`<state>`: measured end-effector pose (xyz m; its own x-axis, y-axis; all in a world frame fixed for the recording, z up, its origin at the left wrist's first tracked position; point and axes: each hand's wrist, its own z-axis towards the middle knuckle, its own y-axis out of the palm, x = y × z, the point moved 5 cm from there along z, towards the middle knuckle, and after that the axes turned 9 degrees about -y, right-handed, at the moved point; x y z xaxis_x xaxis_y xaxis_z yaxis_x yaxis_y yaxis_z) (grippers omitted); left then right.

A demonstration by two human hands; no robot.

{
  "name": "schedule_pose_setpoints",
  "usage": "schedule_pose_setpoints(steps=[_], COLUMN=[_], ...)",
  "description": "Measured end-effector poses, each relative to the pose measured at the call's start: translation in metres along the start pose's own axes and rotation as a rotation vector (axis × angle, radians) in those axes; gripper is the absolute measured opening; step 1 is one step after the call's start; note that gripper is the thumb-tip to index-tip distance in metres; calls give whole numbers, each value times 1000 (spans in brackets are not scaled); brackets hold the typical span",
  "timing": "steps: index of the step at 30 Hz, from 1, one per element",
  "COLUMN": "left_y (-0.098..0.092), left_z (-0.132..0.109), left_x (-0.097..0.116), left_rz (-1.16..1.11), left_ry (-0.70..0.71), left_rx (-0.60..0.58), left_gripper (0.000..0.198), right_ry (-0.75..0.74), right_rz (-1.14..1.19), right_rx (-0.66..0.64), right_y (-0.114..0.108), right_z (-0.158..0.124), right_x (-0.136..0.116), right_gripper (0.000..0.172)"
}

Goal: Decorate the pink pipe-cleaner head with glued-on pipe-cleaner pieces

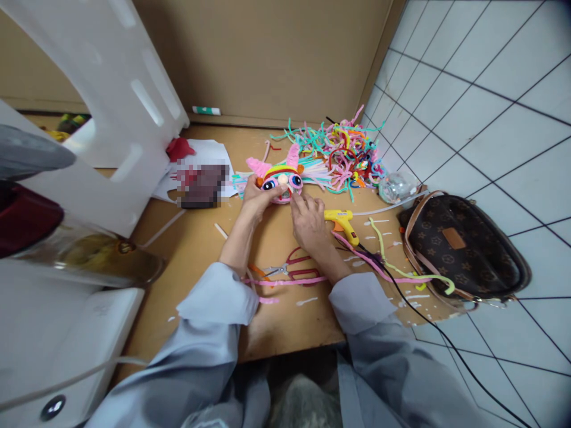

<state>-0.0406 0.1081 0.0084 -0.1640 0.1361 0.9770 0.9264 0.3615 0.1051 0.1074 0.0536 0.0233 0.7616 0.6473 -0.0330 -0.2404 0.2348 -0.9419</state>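
Head view: fuzzy animal face (282,178) sits toward the far edge of the worktop (178,255), about mid-width, big eyes turned up to the wearer. Left hand (256,200) half-curled round its left side, thumb across the front below the eyes; reads as the steadying grip, keeps the front accessible. Right hand (308,223) well curled, fingertips at the face's lower right; can't tell if they pinch a small part or just press. Probably the fine-work hand.

Yellow glue gun (343,216) lies just right of that hand, handle toward the near edge, likely for quick pickup. Black cord (414,306) runs off past the near right corner, clear of both wrists. Red-handled scissors (297,273) flat between the forearms, parked but reachable. Pipe-cleaner pile (348,151) in the far right corner: stock kept off the work spot. Brown handbag (468,261) at the right edge, by the tiles (473,113).
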Motion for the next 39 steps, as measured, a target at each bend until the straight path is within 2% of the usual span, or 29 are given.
schedule_pose_setpoints(steps=[10,21,29,39], left_y=[0,-1,-1,0], left_z=[-1,-1,0,1], left_x=[1,1,-1,-1], left_rz=[16,-3,-1,5], left_ry=[0,9,-26,-6], left_rx=[-4,23,23,11], left_gripper=[67,65,68,67], right_ry=[18,24,19,8], right_rz=[-5,139,177,187], right_rx=[-17,-16,13,21], right_y=[-1,-9,-2,1], right_z=[-5,-6,-8,-8], right_x=[2,7,10,11], right_gripper=[51,55,53,50])
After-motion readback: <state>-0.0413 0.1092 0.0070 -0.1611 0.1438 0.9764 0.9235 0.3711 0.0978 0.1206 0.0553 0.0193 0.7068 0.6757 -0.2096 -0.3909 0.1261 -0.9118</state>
